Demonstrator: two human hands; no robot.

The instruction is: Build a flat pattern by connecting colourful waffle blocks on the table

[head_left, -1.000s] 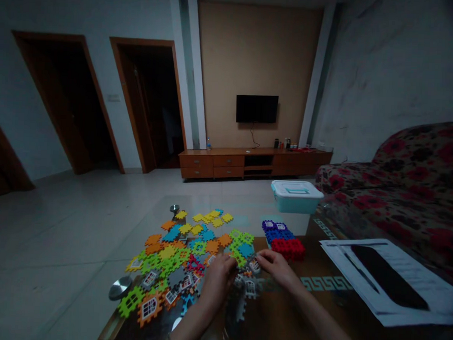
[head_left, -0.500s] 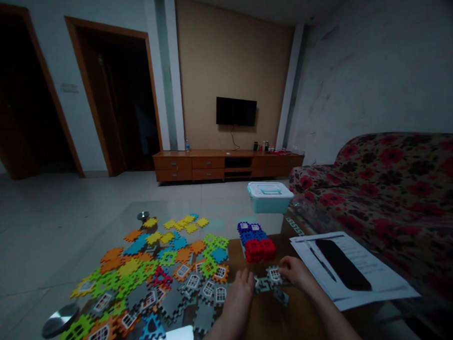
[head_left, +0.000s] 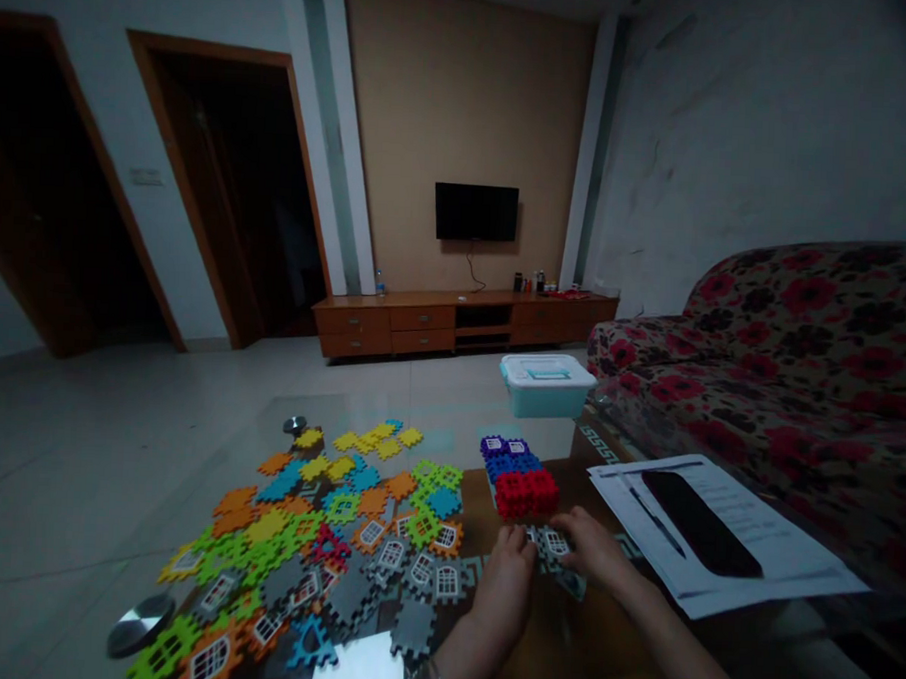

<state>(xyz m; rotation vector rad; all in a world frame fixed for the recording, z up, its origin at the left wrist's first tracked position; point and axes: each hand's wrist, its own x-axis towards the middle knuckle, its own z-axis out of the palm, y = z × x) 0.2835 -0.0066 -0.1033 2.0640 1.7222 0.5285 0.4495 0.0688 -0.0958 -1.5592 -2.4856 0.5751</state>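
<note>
Right now, your hands are close together above the near part of the glass desk [head_left: 582, 645]. Your right hand [head_left: 596, 551] has its fingertips at the right edge of a grey window tile [head_left: 556, 542]; your left hand [head_left: 500, 582], fingers close together, is left of it. Whether either grips, you cannot tell. Red pieces [head_left: 525, 494] sit just beyond, loose tiles [head_left: 348, 585] spread left, and papers [head_left: 781, 559] lie right.

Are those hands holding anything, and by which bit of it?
The right hand is at the right edge of a gray window piece; the left hand is at the gray piece beside it. I can't tell if either grips.
</note>
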